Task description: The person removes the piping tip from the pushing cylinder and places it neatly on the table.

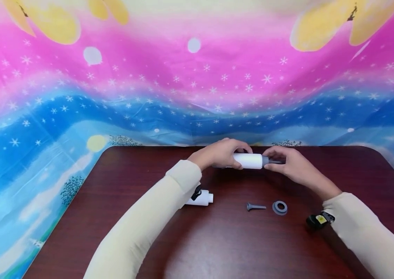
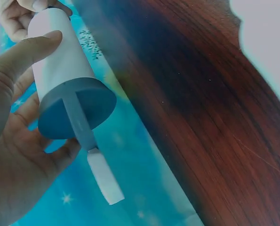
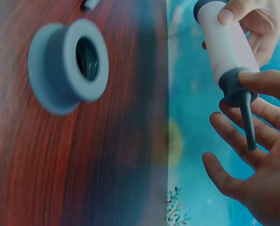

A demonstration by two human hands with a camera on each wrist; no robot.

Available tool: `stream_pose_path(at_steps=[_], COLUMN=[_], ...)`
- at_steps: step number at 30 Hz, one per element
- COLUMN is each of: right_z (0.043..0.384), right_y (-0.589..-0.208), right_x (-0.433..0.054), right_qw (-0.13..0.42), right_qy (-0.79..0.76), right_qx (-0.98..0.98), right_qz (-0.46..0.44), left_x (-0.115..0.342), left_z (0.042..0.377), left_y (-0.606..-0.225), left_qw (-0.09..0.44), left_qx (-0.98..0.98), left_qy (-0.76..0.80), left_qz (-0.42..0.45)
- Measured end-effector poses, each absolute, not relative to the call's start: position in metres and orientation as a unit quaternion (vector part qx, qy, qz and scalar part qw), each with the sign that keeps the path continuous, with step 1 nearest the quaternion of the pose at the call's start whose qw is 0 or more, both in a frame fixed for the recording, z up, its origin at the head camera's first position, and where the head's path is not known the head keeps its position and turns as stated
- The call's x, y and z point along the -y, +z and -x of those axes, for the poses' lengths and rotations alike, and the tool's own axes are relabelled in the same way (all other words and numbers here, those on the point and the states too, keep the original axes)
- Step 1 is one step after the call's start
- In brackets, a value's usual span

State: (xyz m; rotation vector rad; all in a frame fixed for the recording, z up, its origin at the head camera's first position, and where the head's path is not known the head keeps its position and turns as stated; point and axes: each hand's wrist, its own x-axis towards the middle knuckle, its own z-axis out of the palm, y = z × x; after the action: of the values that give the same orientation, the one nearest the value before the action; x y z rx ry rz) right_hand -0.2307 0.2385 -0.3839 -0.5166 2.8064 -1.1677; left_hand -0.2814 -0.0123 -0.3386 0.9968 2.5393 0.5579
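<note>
My left hand (image 1: 219, 153) grips a white cylinder (image 1: 250, 161) above the far part of the table, holding it roughly level. The left wrist view shows a grey cap (image 2: 102, 96) on its near end, from which a grey stem with a white tip (image 2: 105, 176) sticks out. At the other end is a grey collar (image 3: 231, 84) with a thin tapered nozzle (image 3: 248, 125). My right hand (image 1: 296, 166) pinches that collar between thumb and finger; its other fingers are spread behind the nozzle.
On the dark wood table (image 1: 224, 248) lie a loose grey nozzle (image 1: 256, 207) and a grey flanged ring (image 1: 275, 212). A second white cylinder (image 1: 202, 198) lies partly hidden behind my left sleeve. A printed cloth (image 1: 197, 77) hangs right behind the table's far edge.
</note>
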Motion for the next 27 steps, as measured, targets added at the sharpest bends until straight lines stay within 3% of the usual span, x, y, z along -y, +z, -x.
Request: stream_pose_path(at_steps=[18, 27], right_z=[0.218, 0.216], right_y=[-0.368, -0.367], right_x=[-0.210, -0.200], right_qw=[0.049, 0.060], right_qy=[-0.414, -0.438], right_qx=[-0.890, -0.875], right_qz=[0.184, 0.198], left_x=[0.058, 0.072], left_z=[0.252, 0.232], left_y=[-0.339, -0.338], left_qw=[0.099, 0.009], left_qx=[-0.899, -0.907], left_qy=[0.225, 0.200], left_qz=[-0.362, -0.371])
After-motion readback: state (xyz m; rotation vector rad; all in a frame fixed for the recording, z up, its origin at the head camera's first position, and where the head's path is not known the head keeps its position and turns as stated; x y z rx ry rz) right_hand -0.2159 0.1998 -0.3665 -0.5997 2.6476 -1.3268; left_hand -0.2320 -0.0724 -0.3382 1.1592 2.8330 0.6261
